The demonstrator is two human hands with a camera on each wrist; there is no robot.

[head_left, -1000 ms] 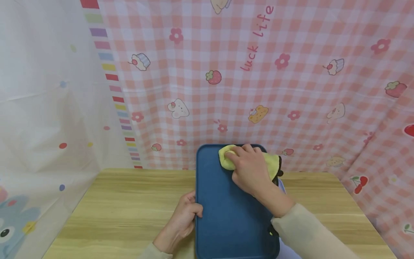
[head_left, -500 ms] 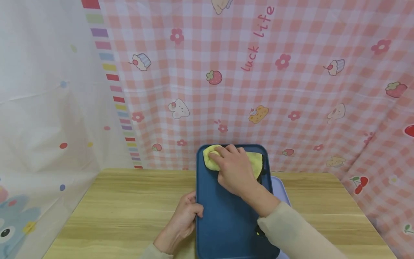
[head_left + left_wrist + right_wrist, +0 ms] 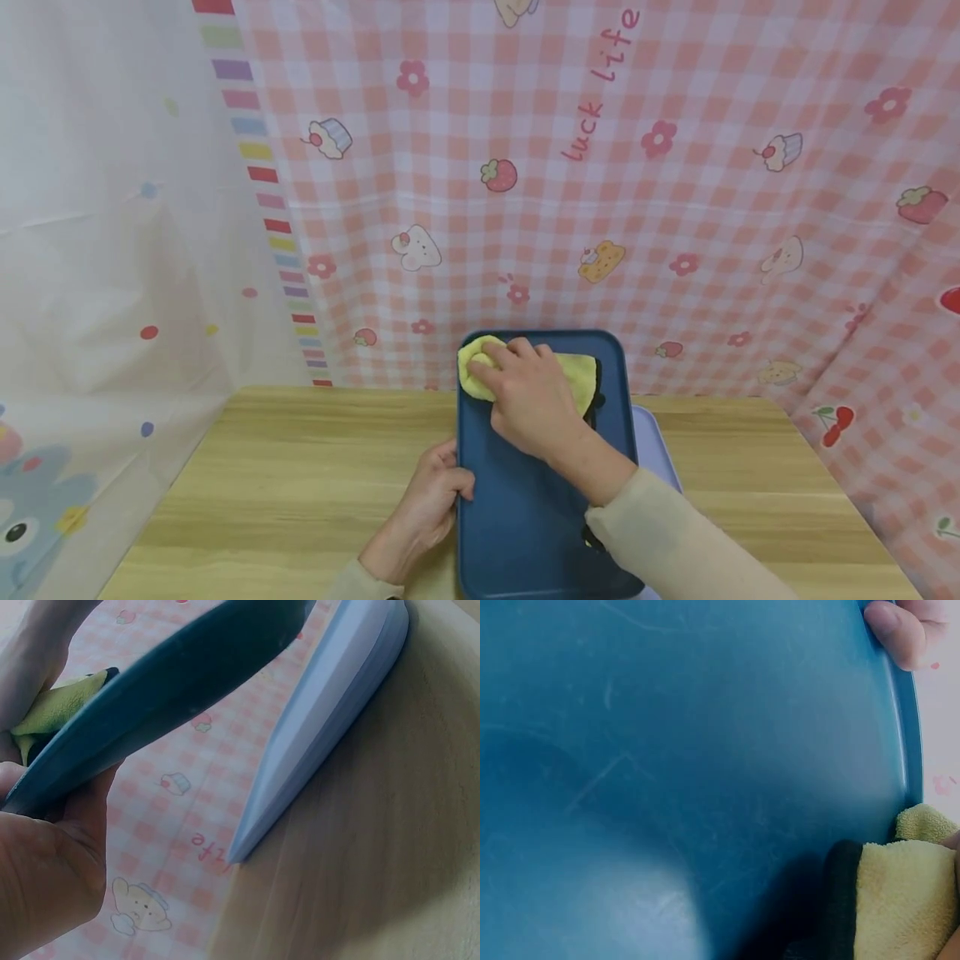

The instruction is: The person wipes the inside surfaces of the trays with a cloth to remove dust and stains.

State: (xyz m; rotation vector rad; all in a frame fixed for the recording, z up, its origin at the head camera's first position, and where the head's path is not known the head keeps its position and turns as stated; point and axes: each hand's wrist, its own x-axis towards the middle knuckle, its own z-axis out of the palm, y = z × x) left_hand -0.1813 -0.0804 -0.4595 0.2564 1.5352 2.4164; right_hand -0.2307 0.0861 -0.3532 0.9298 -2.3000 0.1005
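Observation:
A dark blue rectangular tray (image 3: 517, 508) with a raised rim is held tilted up over the table. My left hand (image 3: 431, 496) grips its left edge, thumb on the front face and fingers behind. My right hand (image 3: 532, 404) pinches a yellow cloth (image 3: 577, 377) with dark edging and presses it on the tray's upper left corner. In the right wrist view the cloth (image 3: 907, 892) lies at the rim, near the left thumb (image 3: 892, 630), and faint scratches mark the tray face (image 3: 705, 750). The left wrist view shows the tray's underside (image 3: 180, 682) raised off the table.
Behind the blue tray, pale lilac trays (image 3: 330, 712) rest on the wooden table (image 3: 300, 483); part of one lilac tray (image 3: 656, 446) shows at the right. A pink checked curtain (image 3: 555, 208) hangs along the table's back edge, with a white curtain (image 3: 112, 275) at the left.
My right hand has moved the cloth left across the top of the tray, from near its middle to the left corner. The left hand keeps its grip on the edge.

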